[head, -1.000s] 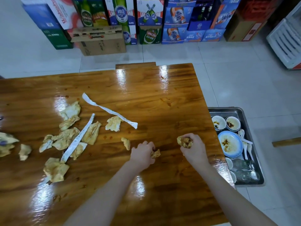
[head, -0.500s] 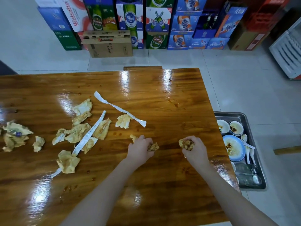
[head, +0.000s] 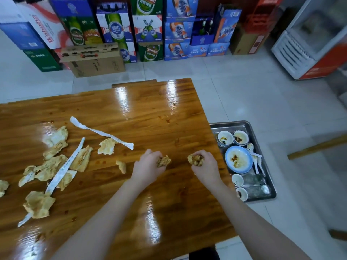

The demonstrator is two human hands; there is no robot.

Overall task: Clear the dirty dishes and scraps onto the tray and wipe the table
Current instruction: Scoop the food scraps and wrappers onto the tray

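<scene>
Left hand [head: 148, 167] curls round a greasy napkin wad [head: 163, 161]. Right hand [head: 206, 167] grips a second wad [head: 195, 160]. Both are low over the table [head: 150, 109], near its right edge. The tray [head: 231, 124] sits just beyond that edge. We judge the wads light, soft and oily, best squeezed whole rather than pinched by a corner. Loose napkins [head: 49, 166] lie well to the left.

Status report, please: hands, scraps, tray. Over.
Left hand grips a crumpled scrap; right hand grips a second scrap. Loose scraps and paper strips lie on the table. Tray with dirty dishes beside the table's right edge; path looks free.
</scene>
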